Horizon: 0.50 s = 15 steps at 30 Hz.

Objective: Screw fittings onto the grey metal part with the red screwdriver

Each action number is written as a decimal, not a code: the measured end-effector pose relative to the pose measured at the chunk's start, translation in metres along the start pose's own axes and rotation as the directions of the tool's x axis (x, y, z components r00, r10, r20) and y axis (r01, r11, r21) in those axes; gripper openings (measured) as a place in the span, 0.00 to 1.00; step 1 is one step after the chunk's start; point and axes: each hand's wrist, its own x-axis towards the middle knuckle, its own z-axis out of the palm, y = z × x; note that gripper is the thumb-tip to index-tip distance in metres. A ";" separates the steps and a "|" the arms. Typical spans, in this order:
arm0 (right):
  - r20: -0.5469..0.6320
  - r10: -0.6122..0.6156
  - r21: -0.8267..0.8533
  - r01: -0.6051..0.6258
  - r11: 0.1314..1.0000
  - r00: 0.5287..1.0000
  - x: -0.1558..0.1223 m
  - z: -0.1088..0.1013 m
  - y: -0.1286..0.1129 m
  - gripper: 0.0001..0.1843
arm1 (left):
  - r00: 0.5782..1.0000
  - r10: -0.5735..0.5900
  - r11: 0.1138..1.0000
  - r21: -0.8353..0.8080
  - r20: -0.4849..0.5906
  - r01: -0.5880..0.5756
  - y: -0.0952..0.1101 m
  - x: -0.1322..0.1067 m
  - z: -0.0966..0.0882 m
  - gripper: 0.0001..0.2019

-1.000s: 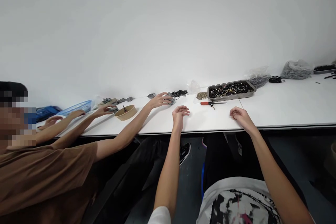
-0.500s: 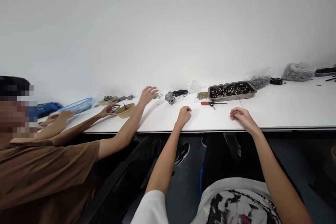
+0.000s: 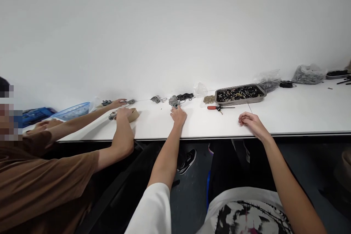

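My left hand [image 3: 178,114] is stretched far out over the white table [image 3: 301,113], its fingertips touching a small grey metal part [image 3: 173,101]; whether the fingers have closed round the part I cannot make out. My right hand [image 3: 250,120] rests on the table near the front edge, fingers loosely curled, nothing visible in it. A red-handled tool [image 3: 219,108] lies between my hands, further back.
A grey tray [image 3: 240,94] of dark small parts stands behind the tool, with a heap of brass pieces [image 3: 208,99] and black rings [image 3: 186,97] to its left. A person in brown at left holds a tan bowl [image 3: 132,114]. Bags [image 3: 308,74] lie at far right.
My left hand has reached forward and left onto the grey part. The neighbour's hand left that part and drew back to the tan bowl. My right hand stayed put.
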 end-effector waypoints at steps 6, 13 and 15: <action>-0.004 0.003 -0.001 -0.003 1.000 1.000 0.000 0.001 -0.001 0.10 | 0.999 -0.038 0.998 0.057 0.013 0.037 -0.006 0.015 0.009 0.22; -0.007 0.008 -0.002 -0.008 1.000 1.000 0.000 0.002 -0.001 0.08 | 0.997 -0.045 0.995 0.090 0.065 0.039 -0.013 0.029 0.018 0.26; -0.004 0.006 -0.001 -0.006 1.000 1.000 0.000 0.002 -0.001 0.08 | 0.995 -0.055 0.994 0.101 0.085 0.046 -0.014 0.033 0.020 0.26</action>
